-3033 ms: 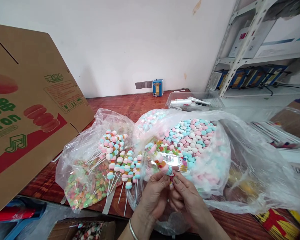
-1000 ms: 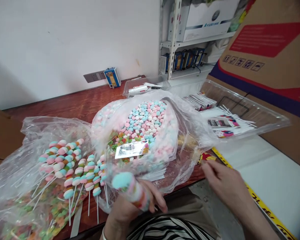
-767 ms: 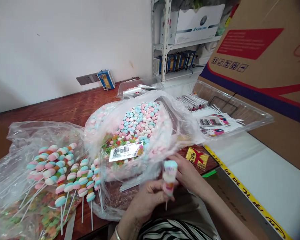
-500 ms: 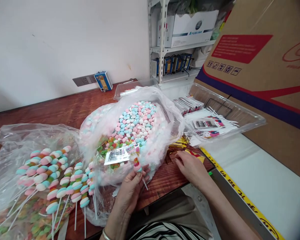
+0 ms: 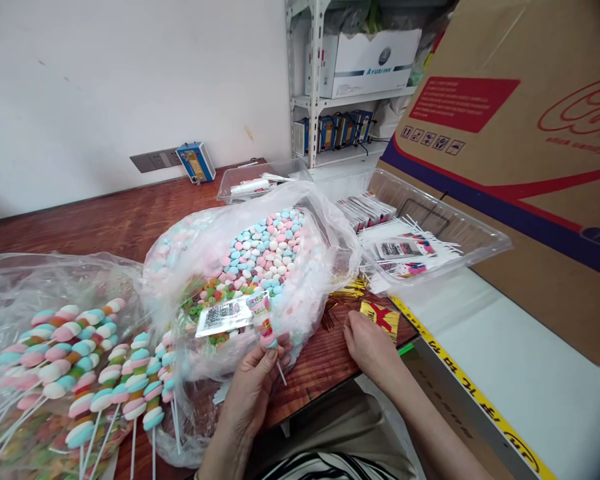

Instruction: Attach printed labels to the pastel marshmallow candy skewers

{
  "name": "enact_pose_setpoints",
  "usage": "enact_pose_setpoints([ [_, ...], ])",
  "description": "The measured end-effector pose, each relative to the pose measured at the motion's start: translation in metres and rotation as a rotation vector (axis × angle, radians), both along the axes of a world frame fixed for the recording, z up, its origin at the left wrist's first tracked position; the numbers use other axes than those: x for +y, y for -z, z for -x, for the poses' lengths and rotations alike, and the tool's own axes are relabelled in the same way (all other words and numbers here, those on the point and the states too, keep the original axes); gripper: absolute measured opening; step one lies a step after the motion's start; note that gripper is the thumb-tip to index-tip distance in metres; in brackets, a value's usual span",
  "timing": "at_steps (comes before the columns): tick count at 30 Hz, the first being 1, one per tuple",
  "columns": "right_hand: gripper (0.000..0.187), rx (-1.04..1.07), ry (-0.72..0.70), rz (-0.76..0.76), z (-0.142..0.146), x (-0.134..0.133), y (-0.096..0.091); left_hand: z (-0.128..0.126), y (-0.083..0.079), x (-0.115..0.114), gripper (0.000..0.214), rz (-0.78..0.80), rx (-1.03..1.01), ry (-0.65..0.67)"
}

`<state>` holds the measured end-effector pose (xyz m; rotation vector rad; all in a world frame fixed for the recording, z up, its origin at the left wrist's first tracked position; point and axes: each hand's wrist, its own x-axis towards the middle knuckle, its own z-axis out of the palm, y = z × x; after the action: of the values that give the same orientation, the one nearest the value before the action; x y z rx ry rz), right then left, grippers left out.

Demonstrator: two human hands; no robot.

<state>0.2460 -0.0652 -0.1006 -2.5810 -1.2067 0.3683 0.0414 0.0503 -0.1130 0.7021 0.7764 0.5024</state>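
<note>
The person's left hand pinches a wrapped candy skewer near its lower end, thumb pressed over the wrapper in a firm grip; the skewer leans a little, its white stick poking out below the fingers. It is held in front of the large plastic bag, which is full of pink, blue and white sweets, and just beside a printed sleeve lying over the bag's front. The right hand is at the right end of the bench, fingers curled inward; whether its grip closes on anything cannot be told. Just beside it lies a yellow packet with a red cross, with gold strips near. Unwrapped candy skewers are heaped on the left, on another plastic bag. A clear tray holding more sleeves and white sticks stands beyond the right hand.
</note>
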Motion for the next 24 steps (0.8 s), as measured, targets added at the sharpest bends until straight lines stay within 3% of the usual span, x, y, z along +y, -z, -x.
enact_pose_setpoints([
  [4,0.013,0.095,-0.071,-0.117,0.009,-0.023,-0.029,-0.001,-0.005,-0.001,0.028,-0.049,0.039,-0.009],
  [8,0.015,0.322,-0.229,-0.491,0.029,-0.035,-0.062,-0.001,-0.028,-0.002,0.027,-0.52,0.274,0.044],
  [11,0.014,0.341,-0.286,-0.646,0.037,-0.027,-0.071,0.0,-0.046,-0.001,0.028,-0.866,0.453,0.051],
  [13,0.011,0.263,-0.209,-0.693,0.036,-0.02,-0.068,0.003,-0.051,0.001,0.027,-0.946,0.52,0.02],
  [16,0.009,0.163,-0.104,-0.667,0.026,-0.02,-0.051,0.014,-0.048,0.008,0.027,-0.905,0.581,-0.036],
  [20,0.013,0.049,-0.068,-0.458,0.016,-0.034,-0.016,0.024,-0.043,0.017,0.033,-0.801,0.569,-0.061],
  [24,0.017,-0.019,0.014,-0.258,0.017,-0.036,0.01,0.019,-0.053,0.008,0.035,-0.602,0.345,-0.082],
])
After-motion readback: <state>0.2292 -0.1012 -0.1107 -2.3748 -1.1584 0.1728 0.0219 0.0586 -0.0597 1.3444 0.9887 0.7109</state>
